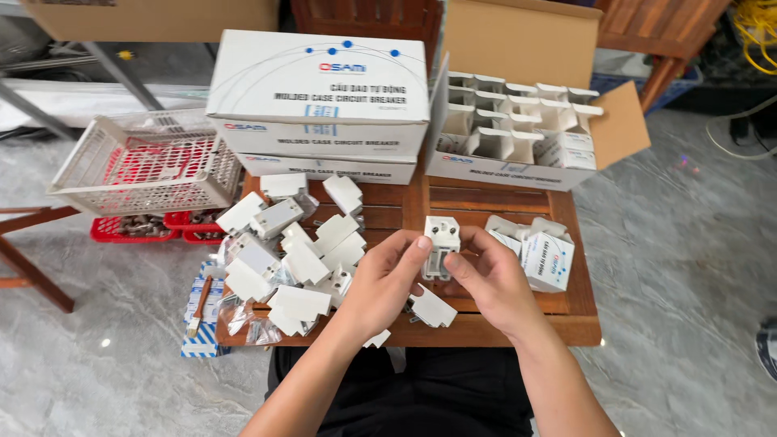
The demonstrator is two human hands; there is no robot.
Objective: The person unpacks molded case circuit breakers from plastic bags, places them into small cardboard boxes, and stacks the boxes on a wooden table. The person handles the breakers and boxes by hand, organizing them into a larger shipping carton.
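Note:
Both my hands hold one small white circuit breaker [442, 243] upright above the wooden table [486, 206]. My left hand [384, 283] grips its left side, thumb at the top edge. My right hand [490, 279] pinches its lower right side. A heap of several loose white breakers [291, 251] lies on the table just left of my left hand. One white piece [433, 308] rests under my hands near the front edge. A small printed white carton [547, 259] stands right of my right hand.
Two stacked closed white boxes [320, 97] sit at the table's back. An open box [518, 133] with several small cartons stands back right. A white mesh basket [146, 166] over red trays [133, 229] is at left. A brush [198, 307] lies on the floor.

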